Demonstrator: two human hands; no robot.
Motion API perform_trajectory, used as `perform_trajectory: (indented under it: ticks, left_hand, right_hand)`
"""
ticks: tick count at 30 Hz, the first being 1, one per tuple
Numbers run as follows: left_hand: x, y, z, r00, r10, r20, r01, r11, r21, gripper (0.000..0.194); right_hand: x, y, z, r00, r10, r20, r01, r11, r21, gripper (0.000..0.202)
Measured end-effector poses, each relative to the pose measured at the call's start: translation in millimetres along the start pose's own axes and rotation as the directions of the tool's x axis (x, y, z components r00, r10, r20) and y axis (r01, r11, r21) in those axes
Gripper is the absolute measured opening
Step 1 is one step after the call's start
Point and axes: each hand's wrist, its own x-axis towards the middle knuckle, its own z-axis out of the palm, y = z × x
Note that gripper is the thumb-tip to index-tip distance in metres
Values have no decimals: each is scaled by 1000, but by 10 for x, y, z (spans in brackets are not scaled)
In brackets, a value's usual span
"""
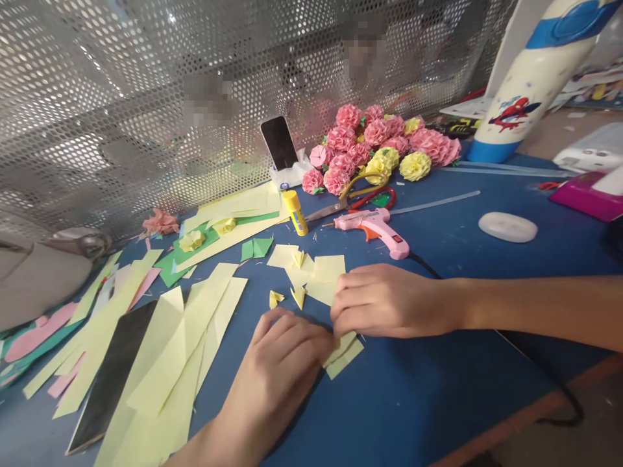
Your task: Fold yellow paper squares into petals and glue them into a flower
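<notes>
My left hand point(285, 363) and my right hand point(389, 301) meet over the blue table, fingers curled and closed on a small pale yellow piece of paper point(345, 357). Its lower part shows below my right hand; the fingertips hide the rest. Just beyond them lie loose yellow paper squares point(328, 269) and small folded yellow pieces point(298, 297). A pink hot glue gun point(374, 227) rests behind my right hand, its cord running under the forearm. Near it stand a yellow glue stick point(296, 214) and, lying down, scissors point(341, 202).
Long yellow paper strips point(170, 363) and a black flat bar point(117, 370) cover the left side. Pink and yellow paper flowers point(374, 139), a propped phone point(279, 144) and a bottle point(525, 91) stand along the back. A white oval object point(507, 227) lies at right.
</notes>
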Motion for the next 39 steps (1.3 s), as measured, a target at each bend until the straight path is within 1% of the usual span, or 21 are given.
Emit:
perform_trajectory:
  ticks: [2,4,8,10,13,16,23,32,36,39]
  left_hand:
    - [-54,-18,12,997,71,-21,-70,995,72,25]
    - [-95,-26,22,991,130,-38,-123,980,156,29]
    - [-127,-24,29,975,214,-60,-194,951,241,29]
    - [-133,-28,29,973,222,-64,-200,948,247,28]
    - [-146,-49,26,974,222,-41,-206,948,242,30]
    - [-161,-67,26,972,235,-22,-223,943,247,33]
    - [-191,-60,28,968,253,3,-243,926,288,36]
    - [-183,-76,15,964,263,43,-264,918,297,35]
    - [-156,-65,1,955,291,50,-292,907,302,35]
    - [-156,-52,-39,947,315,68,-319,890,325,34]
  right_hand:
    - [-11,38,-27,996,-88,12,89,993,-76,21]
    - [-19,56,-38,989,-150,4,149,976,-159,21]
    - [-25,52,-29,977,-213,-31,199,950,-241,23]
    - [-22,43,-28,976,-215,-23,203,948,-247,23]
    - [-15,28,-34,977,-213,-9,204,948,-243,24]
    - [-13,12,-39,973,-228,-20,216,943,-252,24]
    - [-28,-13,-53,969,-248,-3,238,929,-283,23]
    - [-15,-4,-51,968,-251,-7,241,935,-259,27]
    - [-9,-45,-34,974,-226,-11,216,943,-254,24]
    - [3,-126,-28,988,-152,-28,136,944,-302,30]
